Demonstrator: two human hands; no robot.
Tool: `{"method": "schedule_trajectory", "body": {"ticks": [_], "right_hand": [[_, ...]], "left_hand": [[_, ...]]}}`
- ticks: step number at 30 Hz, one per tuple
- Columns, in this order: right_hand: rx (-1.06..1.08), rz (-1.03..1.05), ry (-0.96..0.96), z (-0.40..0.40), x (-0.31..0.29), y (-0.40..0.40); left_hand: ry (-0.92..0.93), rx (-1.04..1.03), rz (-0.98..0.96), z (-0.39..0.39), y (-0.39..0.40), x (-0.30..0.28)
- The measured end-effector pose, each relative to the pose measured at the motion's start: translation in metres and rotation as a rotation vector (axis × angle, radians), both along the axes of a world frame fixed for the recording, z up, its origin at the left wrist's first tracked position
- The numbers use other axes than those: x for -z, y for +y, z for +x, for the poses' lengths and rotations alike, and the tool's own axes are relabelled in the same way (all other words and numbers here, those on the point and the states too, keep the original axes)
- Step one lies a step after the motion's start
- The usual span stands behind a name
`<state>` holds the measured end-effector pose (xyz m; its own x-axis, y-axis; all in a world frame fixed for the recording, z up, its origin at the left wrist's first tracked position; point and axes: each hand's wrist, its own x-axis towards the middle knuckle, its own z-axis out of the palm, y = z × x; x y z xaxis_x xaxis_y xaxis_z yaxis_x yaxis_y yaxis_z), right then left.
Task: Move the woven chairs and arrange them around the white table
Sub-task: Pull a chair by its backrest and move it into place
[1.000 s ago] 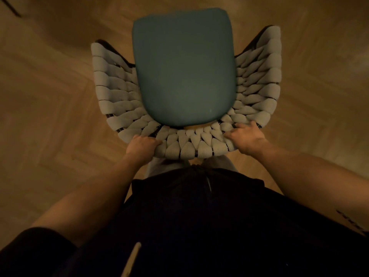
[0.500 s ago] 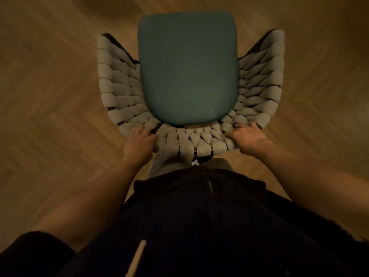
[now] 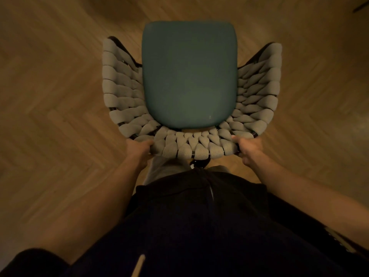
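Straight below me is a woven chair with a pale grey braided back and arms and a teal seat cushion. My left hand grips the left end of the top rail of its backrest. My right hand grips the right end of the same rail. The chair's legs are hidden under the seat. The white table is not in view.
A wooden herringbone floor surrounds the chair on all sides. My dark top fills the lower middle of the view. A thin dark object crosses the top right corner.
Both hands have slid outward along the backrest rail, from near its middle to its ends. The floor pattern has shifted under the chair and the view has turned.
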<state>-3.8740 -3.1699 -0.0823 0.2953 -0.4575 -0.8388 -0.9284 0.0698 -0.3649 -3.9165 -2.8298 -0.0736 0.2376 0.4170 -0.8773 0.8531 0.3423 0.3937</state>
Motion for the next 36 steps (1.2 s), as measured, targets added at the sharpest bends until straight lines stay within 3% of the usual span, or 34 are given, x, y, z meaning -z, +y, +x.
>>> {"method": "schedule_trajectory", "body": {"ticks": [4,11,36], "right_hand": [[-0.092,-0.14,0.045,0.008,0.006,0.005],[-0.087,-0.156,0.024,0.054,-0.001,0.027],[-0.209,-0.181,-0.039,0.376,-0.002,0.117]], "left_hand": [[-0.06,-0.018,0.016,0.002,0.005,-0.002],[-0.098,-0.014,0.037,0.057,0.026,-0.01],[-0.091,-0.042,0.032,0.373,0.114,-0.008]]}}
